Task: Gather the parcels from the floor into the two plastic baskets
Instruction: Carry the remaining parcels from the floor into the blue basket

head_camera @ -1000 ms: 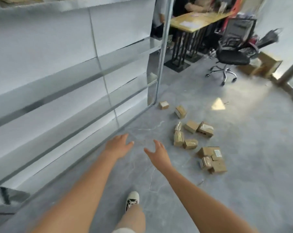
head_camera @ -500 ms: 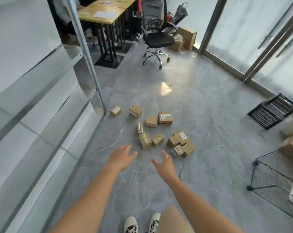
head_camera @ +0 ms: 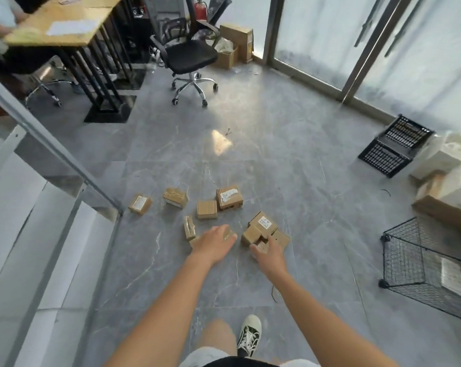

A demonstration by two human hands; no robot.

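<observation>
The small brown cardboard parcels (head_camera: pixel 207 210) lie scattered on the grey marbled floor (head_camera: pixel 290 160), all in a loose patch just beyond both outstretched hands. Nearest the right hand (head_camera: pixel 270 254) is a tight cluster of four or so boxes topped by a labelled parcel (head_camera: pixel 263 223); that cluster sits at twelve o'clock from the fingers, which look lightly curled over its near edge, though whether they actually hold a box cannot be told. The left hand (head_camera: pixel 213 245) hovers palm down, fingers straight and relaxed, covering a parcel whose corner shows at its eight o'clock; an upright slim parcel (head_camera: pixel 189 228) stands just beside it at ten o'clock, long axis running away from the person. Three more boxes lie further out at eleven to twelve o'clock, one lone box (head_camera: pixel 140 204) close to the metal shelf post (head_camera: pixel 52 152).

Each hand probably takes its own nearest box. The black folded plastic baskets (head_camera: pixel 394 147) rest well apart at two o'clock, open floor between. A black wire cage (head_camera: pixel 420 263) stands at three o'clock, an office chair (head_camera: pixel 191 56) far off at twelve.
</observation>
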